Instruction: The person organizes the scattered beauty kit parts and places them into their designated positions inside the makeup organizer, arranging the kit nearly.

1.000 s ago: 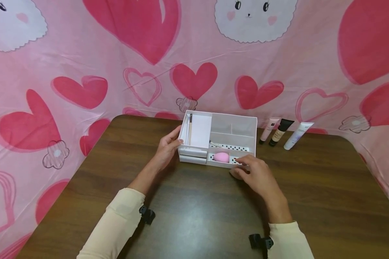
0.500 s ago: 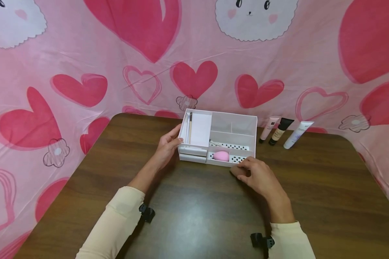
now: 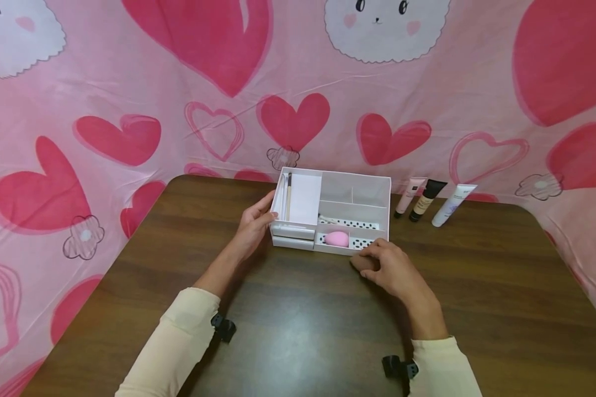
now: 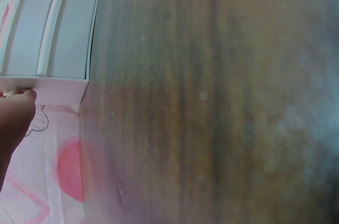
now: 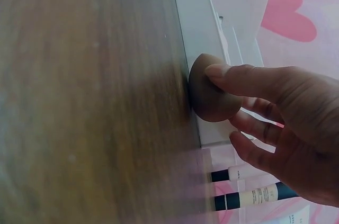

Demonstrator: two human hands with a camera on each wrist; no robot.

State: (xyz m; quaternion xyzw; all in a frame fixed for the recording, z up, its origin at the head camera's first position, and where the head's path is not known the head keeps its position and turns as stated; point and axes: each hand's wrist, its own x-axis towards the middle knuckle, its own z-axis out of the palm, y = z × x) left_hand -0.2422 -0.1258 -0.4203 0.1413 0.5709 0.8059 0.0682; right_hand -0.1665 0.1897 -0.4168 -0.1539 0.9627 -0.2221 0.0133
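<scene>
A white organizer box (image 3: 355,190) stands on the brown table (image 3: 298,320); its lower drawer is pulled out and holds a pink sponge (image 3: 336,239). My left hand (image 3: 270,209) holds the box's left end, thumb at the front corner; in the left wrist view only a thumb tip (image 4: 21,99) shows against the box (image 4: 47,38). My right hand (image 3: 366,260) pinches a brown sponge (image 3: 361,263) on the table just in front of the drawer. In the right wrist view the brown sponge (image 5: 212,91) sits between thumb and fingers of the right hand (image 5: 225,102), touching the box front (image 5: 198,33).
Three cosmetic tubes lie right of the box: pink (image 3: 410,195), black-capped (image 3: 426,200) and white (image 3: 452,205). A brush (image 3: 288,196) and a white card (image 3: 305,198) lie in the box's left compartment. A pink heart-print cloth (image 3: 129,138) hangs behind the table.
My right hand with the brown sponge has edged slightly left, closer to the drawer front. The left hand and the box have stayed put.
</scene>
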